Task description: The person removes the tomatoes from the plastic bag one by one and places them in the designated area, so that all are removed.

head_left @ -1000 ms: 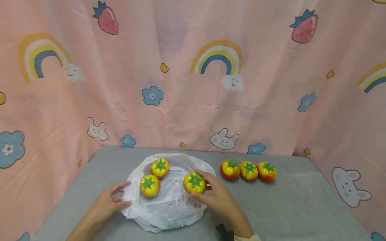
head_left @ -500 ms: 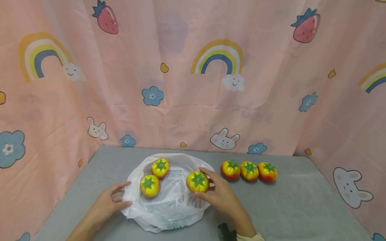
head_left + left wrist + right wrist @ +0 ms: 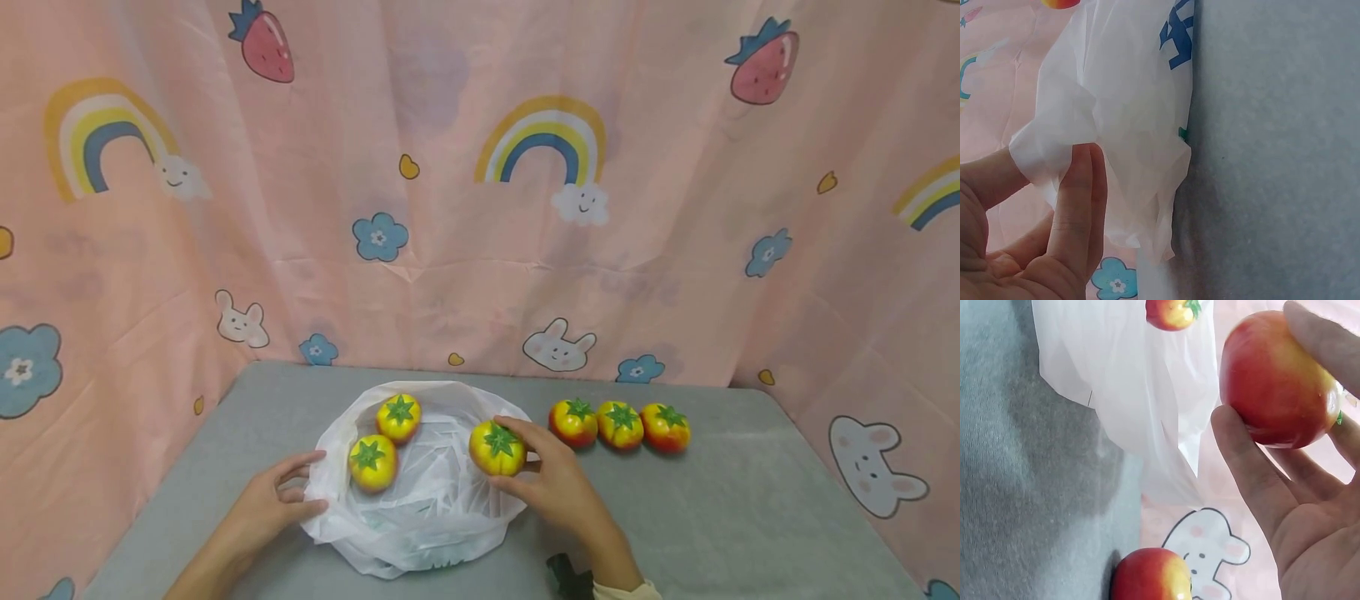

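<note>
A white plastic bag (image 3: 431,533) lies with its mouth spread wide on the table. Two glossy yellow-and-red tomato-like fruits, the rear one (image 3: 398,418) and the front one (image 3: 372,463), sit inside its left part, green star-shaped leaves up. My left hand (image 3: 264,504) pinches the bag's left rim between thumb and fingers; part of its thumb or finger is hidden behind the film in the left wrist view. Over the bag's right side, my right hand (image 3: 551,475) holds a third tomato-like fruit (image 3: 1279,381) between thumb and fingers.
Right of the bag, three more such fruits (image 3: 619,425) stand in a row on the grey table (image 3: 735,500). A pink patterned curtain (image 3: 450,275) hangs behind the table and along its sides. A black strap piece (image 3: 566,575) sits at my right wrist.
My right hand has moved right and slightly up with the fruit, toward the bag's right rim. The left hand and the two fruits in the bag stay in place.
</note>
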The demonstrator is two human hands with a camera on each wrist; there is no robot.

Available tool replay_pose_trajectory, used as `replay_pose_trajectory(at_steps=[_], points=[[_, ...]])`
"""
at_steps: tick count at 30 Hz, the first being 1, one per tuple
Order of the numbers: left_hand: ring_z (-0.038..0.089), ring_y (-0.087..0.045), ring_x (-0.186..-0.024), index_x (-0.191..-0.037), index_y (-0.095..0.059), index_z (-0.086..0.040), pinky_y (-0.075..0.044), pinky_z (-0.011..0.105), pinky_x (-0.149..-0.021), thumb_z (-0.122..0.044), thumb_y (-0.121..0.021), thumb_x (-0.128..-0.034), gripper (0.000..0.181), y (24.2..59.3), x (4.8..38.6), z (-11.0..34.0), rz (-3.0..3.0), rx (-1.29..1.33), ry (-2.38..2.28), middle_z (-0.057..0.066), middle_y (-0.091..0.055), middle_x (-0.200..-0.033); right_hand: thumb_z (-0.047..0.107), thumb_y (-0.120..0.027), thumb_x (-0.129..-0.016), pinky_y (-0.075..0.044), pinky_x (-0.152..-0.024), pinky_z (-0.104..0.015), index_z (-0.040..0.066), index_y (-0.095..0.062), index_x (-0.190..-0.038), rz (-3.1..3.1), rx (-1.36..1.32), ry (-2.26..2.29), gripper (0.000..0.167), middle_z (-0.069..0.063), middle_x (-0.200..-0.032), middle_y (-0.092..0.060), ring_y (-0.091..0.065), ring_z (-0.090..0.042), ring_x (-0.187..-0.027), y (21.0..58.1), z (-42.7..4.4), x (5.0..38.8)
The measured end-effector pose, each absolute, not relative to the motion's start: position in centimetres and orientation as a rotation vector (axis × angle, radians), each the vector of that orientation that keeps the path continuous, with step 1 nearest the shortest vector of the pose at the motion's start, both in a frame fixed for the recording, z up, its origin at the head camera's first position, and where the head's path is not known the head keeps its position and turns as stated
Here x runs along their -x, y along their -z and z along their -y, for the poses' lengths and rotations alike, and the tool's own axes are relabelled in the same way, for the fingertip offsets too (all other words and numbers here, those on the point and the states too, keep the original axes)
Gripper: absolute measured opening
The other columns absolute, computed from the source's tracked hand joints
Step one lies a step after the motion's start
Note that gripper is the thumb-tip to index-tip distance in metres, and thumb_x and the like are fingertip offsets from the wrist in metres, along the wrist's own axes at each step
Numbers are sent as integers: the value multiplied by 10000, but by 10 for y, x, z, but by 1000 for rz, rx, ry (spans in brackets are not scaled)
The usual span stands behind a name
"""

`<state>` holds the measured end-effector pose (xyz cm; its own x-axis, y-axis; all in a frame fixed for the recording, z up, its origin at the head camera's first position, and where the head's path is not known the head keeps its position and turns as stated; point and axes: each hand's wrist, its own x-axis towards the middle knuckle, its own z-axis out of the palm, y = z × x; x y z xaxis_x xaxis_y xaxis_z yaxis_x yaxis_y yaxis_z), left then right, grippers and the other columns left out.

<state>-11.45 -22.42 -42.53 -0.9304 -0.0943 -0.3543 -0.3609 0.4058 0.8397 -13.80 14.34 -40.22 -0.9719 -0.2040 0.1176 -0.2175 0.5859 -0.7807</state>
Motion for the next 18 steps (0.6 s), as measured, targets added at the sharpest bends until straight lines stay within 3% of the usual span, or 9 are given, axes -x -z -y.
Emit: replay_pose_trajectory(at_steps=[13,18], points=[[171,-650,-917,-1474,-452,-116,-569,322,-808,-165,-845,-771,807,423,117,223,-2418,378,-1525,228,-478,-1404,268,-864,-763,-571,-908,-341,358,-537,-1392,2818,-252,-1221,715,21,-1386,-577,-591,-188,-1175,405,-161,139],[186,-655,-992,-1481,-444,-114,-579,369,-865,-190,-852,-765,828,424,117,225,-2413,382,-1509,240,-462,-1421,271,-850,-783,-551,-953,-360,285,-487,-1449,2824,-225,-1255,760,-4,-1457,-521,-561,-204,-1228,408,-174,141]])
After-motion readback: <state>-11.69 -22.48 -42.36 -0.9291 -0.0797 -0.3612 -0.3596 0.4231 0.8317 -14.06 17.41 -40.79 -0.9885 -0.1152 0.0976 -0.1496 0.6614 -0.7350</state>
